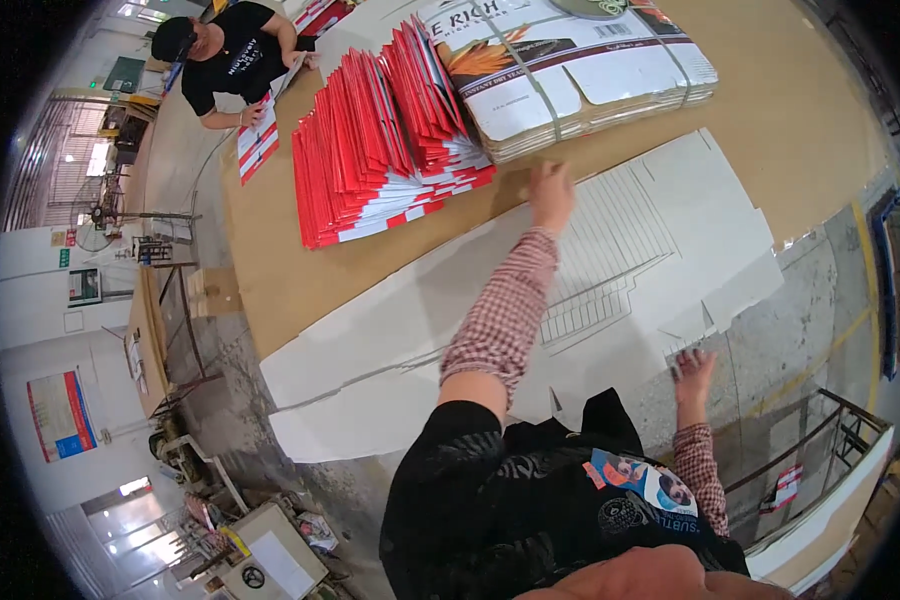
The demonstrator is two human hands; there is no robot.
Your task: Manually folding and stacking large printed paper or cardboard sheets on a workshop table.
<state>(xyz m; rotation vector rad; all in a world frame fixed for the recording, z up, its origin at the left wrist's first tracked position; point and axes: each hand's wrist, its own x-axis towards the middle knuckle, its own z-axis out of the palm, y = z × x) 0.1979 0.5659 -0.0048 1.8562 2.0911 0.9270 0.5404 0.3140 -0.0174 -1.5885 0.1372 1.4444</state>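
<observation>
One white sheet lay flat across the tabletop, apparently already spread out; what remained could not be judged. The left hand was at its far edge, seemingly empty, its blurred fingers' spread unclear; the right hand was at its near edge, fingers slightly parted, grip uncertain. Beyond the sheet stood two rows of red-and-white packets, individually uncountable, and one strapped bundle.

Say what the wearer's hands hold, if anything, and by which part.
Right hand: at the near edge of the white sheet; whether it grips cannot be told. Left hand: nothing visibly held.
</observation>
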